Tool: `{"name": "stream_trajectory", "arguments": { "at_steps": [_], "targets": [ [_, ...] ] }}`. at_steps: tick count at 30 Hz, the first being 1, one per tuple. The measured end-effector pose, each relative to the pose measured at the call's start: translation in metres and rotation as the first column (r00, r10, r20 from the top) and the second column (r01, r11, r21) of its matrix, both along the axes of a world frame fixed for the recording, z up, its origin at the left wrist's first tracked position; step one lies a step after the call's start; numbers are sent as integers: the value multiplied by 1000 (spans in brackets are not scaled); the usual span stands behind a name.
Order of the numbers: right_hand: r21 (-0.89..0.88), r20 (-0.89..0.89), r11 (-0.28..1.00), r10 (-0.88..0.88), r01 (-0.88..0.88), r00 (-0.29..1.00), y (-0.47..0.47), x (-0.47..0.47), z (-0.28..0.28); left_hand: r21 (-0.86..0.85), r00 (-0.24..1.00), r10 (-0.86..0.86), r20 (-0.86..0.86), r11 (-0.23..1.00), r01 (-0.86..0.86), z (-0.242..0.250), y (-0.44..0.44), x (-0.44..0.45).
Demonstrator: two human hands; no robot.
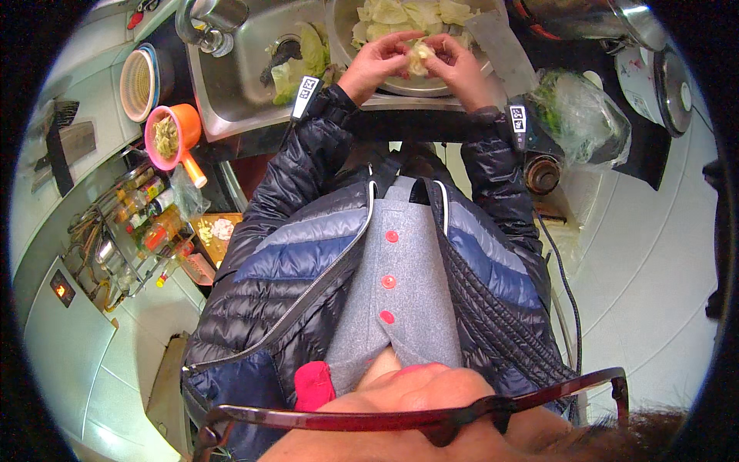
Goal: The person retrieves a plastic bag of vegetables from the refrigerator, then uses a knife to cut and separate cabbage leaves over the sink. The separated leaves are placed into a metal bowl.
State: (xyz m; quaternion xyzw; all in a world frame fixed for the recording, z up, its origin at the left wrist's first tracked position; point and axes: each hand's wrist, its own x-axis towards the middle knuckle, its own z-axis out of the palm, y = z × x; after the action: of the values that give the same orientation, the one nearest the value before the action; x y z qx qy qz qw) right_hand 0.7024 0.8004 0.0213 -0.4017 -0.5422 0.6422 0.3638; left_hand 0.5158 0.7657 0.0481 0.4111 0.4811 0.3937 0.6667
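Note:
Above a round metal basin, my left hand and my right hand meet over a small pale yellow piece of leafy vegetable. The fingers of both hands pinch it from either side. Torn pale green leaves lie in the basin behind my hands. To the left is a stainless steel sink with loose green leaves around its dark drain. A grey sheet, its material unclear, lies over the basin's right side.
A faucet overhangs the sink. At left stand stacked colanders, an orange dipper holding shreds, and a bottle rack. On the right are a plastic bag of greens, a metal pot and a white lidded cooker.

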Motion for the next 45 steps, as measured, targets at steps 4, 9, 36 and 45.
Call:
{"name": "stream_trajectory", "arguments": {
  "at_steps": [4, 9, 36, 45],
  "targets": [
    [-64, 78, 998, 14, -9, 997, -3, 1, -4, -25, 994, -95, -59, 995, 93, 2, -2, 5],
    [-277, 59, 957, -77, 91, 995, 0, -1, -15, -46, 999, 33, 3, 998, -33, -19, 4, -3],
    [-274, 141, 958, -44, 82, 989, 7, 4, -23, -82, 940, 30, -339, 995, -61, -30, 31, -13],
    [-418, 61, 907, -24, 47, 998, 9, 18, -19, -89, 990, 85, -113, 991, -95, -18, 23, -7]
  ]
}}
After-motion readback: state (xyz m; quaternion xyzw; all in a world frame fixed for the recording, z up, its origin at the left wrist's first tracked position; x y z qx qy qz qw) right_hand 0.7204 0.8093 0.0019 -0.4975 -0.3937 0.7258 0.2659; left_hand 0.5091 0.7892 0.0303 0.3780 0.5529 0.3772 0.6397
